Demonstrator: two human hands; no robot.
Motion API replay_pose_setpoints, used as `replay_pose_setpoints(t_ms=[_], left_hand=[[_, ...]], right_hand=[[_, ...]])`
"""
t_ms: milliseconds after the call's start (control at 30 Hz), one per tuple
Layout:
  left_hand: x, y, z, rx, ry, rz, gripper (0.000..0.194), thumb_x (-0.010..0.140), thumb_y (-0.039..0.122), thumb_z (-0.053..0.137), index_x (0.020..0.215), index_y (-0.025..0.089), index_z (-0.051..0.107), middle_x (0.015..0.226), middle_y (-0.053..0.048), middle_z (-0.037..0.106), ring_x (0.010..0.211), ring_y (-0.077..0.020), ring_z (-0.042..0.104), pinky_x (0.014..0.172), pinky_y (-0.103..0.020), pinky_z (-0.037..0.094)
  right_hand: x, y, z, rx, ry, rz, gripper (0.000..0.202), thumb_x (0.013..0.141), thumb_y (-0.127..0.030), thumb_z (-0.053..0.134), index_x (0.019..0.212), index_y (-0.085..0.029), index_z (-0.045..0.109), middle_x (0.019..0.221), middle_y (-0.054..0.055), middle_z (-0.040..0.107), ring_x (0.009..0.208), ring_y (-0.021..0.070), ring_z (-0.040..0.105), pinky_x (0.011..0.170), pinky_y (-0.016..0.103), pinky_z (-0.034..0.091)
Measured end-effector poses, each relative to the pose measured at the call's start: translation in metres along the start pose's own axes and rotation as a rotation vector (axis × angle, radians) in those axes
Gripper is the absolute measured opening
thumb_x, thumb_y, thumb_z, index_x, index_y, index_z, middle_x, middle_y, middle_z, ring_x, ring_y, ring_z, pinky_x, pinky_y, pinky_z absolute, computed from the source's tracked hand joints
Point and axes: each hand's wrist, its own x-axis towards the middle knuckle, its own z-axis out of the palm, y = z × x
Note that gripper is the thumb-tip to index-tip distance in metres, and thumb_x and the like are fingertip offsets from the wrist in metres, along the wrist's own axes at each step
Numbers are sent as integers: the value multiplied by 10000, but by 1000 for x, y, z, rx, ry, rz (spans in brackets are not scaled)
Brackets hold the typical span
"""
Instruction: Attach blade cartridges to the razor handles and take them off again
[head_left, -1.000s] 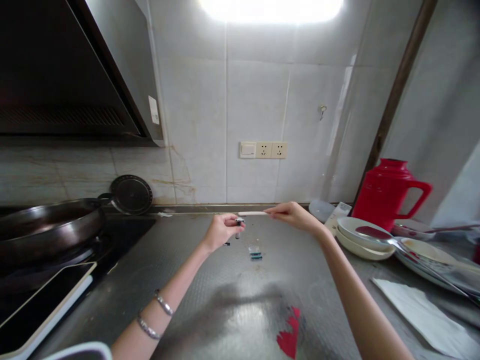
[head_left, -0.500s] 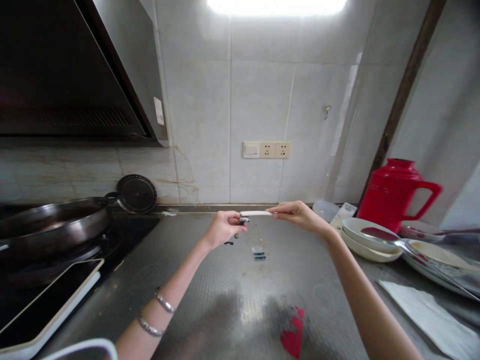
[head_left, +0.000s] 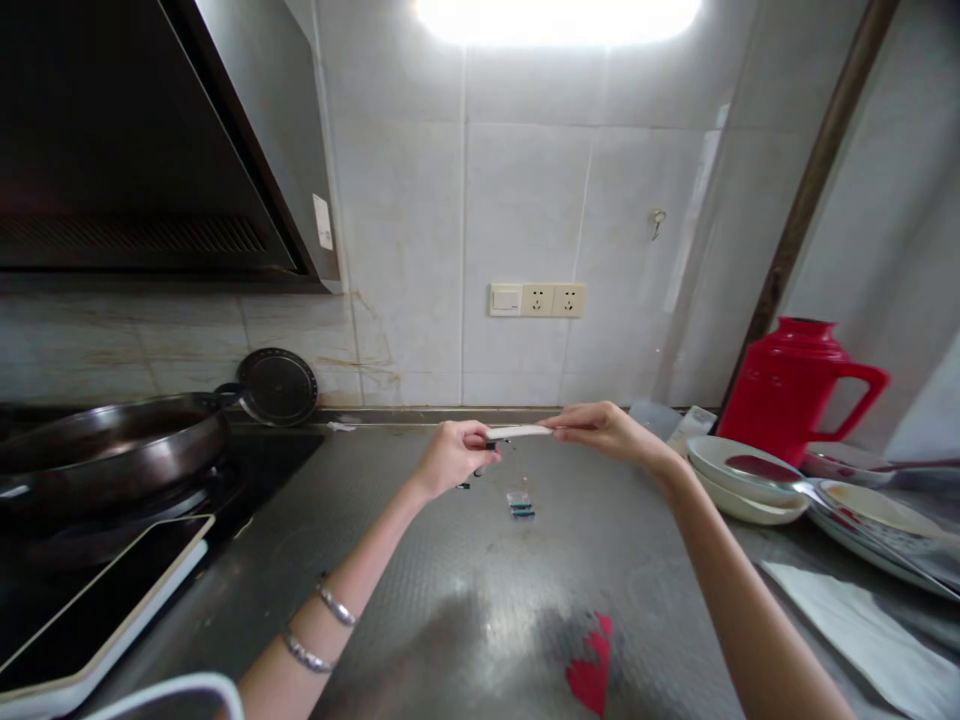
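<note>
A thin, pale, flat object (head_left: 519, 432), seen nearly edge-on, spans the gap between my two hands above the counter. My left hand (head_left: 451, 460) is closed on its left end. A small dark piece (head_left: 491, 446) shows between the left thumb and fingers; its kind is hidden. At the other end, my right hand (head_left: 600, 430) pinches the pale object, fingers above and thumb below. Beneath them on the counter lies a small clear packet with dark strips (head_left: 521, 504). Close to my left hand rests a little black piece (head_left: 463, 486).
Left, a steel pan (head_left: 112, 445) sits on the black stove beside a white-edged tablet-like device (head_left: 112, 610). Stacked bowls (head_left: 742, 480), a red jug (head_left: 787, 390) and a white napkin (head_left: 855, 630) occupy the right. A red patch (head_left: 591, 668) marks the metal counter (head_left: 480, 640).
The pale object has tipped slightly, and less of the small dark and silvery piece shows at my left fingers. Both hands keep their hold. The view has shifted a little.
</note>
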Motion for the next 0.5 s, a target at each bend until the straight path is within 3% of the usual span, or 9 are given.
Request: replay_pose_setpoints(t_ms=[133, 333, 500], left_hand=[[-1, 3, 2, -25, 8, -15, 156, 582, 124, 661, 732, 117, 618, 717, -30, 676, 669, -129, 623, 567, -185, 445], [0, 3, -1, -9, 0, 5, 134, 593, 139, 661, 720, 120, 622, 690, -19, 673, 613, -115, 611, 538, -185, 444], [0, 2, -3, -19, 25, 26, 161, 595, 136, 669, 750, 114, 628, 714, -32, 676, 635, -121, 615, 553, -196, 466]], right_hand=[[0, 7, 0, 3, 55, 27, 379, 781, -420, 535, 1035, -172, 665, 940, 69, 677, 833, 195, 597, 718, 265, 441], [0, 3, 0, -17, 35, -30, 369, 785, -414, 534, 1031, -175, 667, 897, 68, 676, 768, 177, 595, 672, 258, 438], [-3, 3, -2, 6, 121, 22, 366, 778, -420, 536, 1011, -174, 676, 947, 75, 674, 827, 199, 599, 713, 282, 447]])
